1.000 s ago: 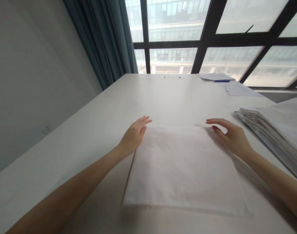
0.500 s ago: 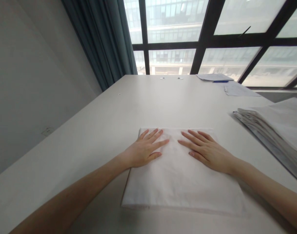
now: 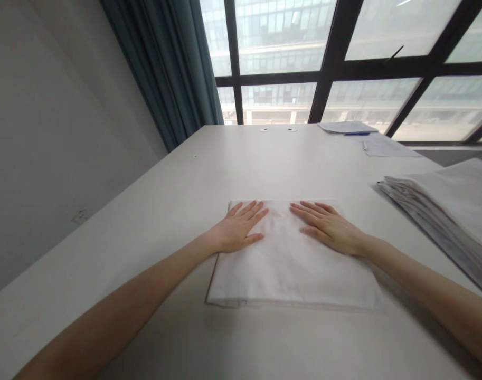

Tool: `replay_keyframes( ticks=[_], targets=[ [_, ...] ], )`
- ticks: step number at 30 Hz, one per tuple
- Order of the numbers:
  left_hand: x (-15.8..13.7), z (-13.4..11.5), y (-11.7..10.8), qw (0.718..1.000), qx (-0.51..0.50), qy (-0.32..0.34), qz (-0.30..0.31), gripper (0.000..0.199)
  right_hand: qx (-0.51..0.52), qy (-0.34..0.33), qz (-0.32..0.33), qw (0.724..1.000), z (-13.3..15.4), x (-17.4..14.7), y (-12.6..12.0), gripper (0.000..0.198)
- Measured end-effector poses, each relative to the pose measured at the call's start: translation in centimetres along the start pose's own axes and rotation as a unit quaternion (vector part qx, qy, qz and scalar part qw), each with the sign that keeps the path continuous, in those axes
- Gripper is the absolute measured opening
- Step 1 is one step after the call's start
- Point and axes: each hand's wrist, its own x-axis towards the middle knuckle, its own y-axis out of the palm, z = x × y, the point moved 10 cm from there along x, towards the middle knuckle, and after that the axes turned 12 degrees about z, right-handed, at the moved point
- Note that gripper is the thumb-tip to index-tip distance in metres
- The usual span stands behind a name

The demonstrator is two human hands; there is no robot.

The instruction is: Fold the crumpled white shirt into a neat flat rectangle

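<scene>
A folded white cloth (image 3: 292,274) lies flat on the white table in front of me, its near edge showing stacked layers. My left hand (image 3: 238,229) rests palm down on its far left part, fingers spread and stretched toward the far edge. On the far right part lies my right hand (image 3: 328,227), also palm down, with fingers out straight and the thumb apart. Neither hand grips the fabric. Slight wrinkles run across the cloth between and below the hands.
At the right edge of the white table (image 3: 177,211) is a stack of folded white cloth (image 3: 454,206). Papers (image 3: 347,127) and a blue pen (image 3: 357,134) lie at the far right. A blue-green curtain (image 3: 173,68) hangs at the far left beside the windows.
Both hands and the folded cloth have slid forward, away from me, across the table. The fingers of my right hand are a little closer together.
</scene>
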Motion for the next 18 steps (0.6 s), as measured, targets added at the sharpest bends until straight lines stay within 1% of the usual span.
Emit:
replay_keyframes(
  ticks=[2,4,7,9,11,13,18],
  targets=[
    [0.5,-0.1,-0.4,1.000,-0.006,-0.016,0.014,0.056,0.011,0.033,-0.014,0.999,-0.6,0.8,-0.2,0.054],
    [1.1,-0.6,-1.0,0.999,-0.009,-0.042,0.011,0.053,0.006,0.066,-0.034,0.997,-0.6,1.4,-0.4,0.053],
    [1.8,-1.5,-1.8,0.996,0.004,-0.082,-0.040,0.058,-0.026,0.089,-0.054,0.994,0.2,1.8,-0.4,0.053],
    [2.0,-2.0,-1.9,0.993,0.015,-0.092,-0.076,0.061,-0.050,0.080,-0.054,0.994,0.9,1.7,-0.2,0.054],
    [2.1,-2.3,-1.6,0.992,0.018,-0.086,-0.095,0.062,-0.066,0.062,-0.049,0.995,1.5,1.5,-0.1,0.054],
    [2.0,-2.3,-1.1,0.993,0.015,-0.075,-0.093,0.063,-0.075,0.046,-0.042,0.995,1.7,1.3,0.0,0.054],
    [1.3,-2.2,-0.8,0.997,0.008,-0.044,-0.060,0.065,-0.080,0.019,-0.027,0.996,1.9,0.7,0.0,0.051]
  ],
)
